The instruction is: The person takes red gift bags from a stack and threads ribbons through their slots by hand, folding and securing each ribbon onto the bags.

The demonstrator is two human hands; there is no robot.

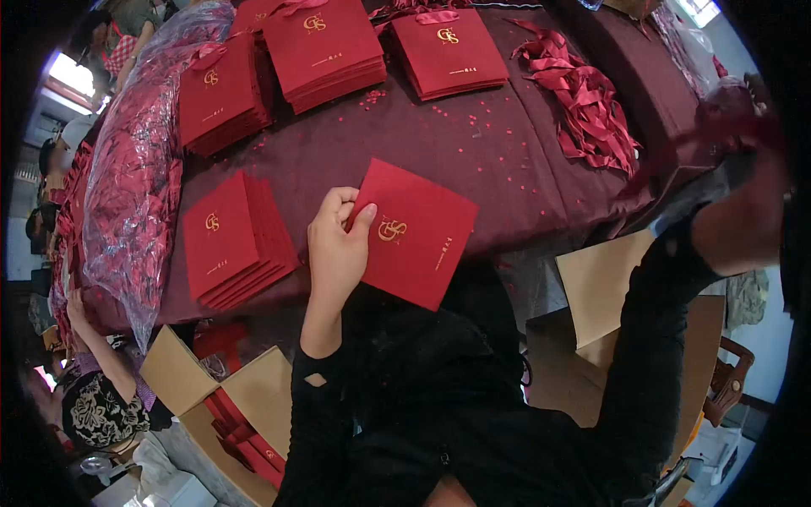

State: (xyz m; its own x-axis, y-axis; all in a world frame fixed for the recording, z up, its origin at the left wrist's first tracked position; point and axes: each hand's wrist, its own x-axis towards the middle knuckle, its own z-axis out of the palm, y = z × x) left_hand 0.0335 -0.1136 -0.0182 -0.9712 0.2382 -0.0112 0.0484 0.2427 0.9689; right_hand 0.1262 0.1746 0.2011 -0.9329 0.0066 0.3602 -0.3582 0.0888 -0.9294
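My left hand (340,245) is closed on a flat red paper gift bag (418,232) with a gold monogram, thumb on its front. The bag is tilted above my lap at the table's near edge. Raised at the far right, my right hand (745,114) is smeared by motion. A dark red ribbon (688,139) runs from it, and its fingers are hard to make out. To the left of my left hand, a fanned pile of matching red bags (232,241) lies on the table.
Stacks of red bags (325,51) stand at the back of the maroon-covered table (338,160). A heap of red ribbons (587,110) lies right. Ribbon-filled clear plastic (135,186) lines the left edge. Open cardboard boxes (262,380) flank my lap. Another person's arm (106,351) is at left.
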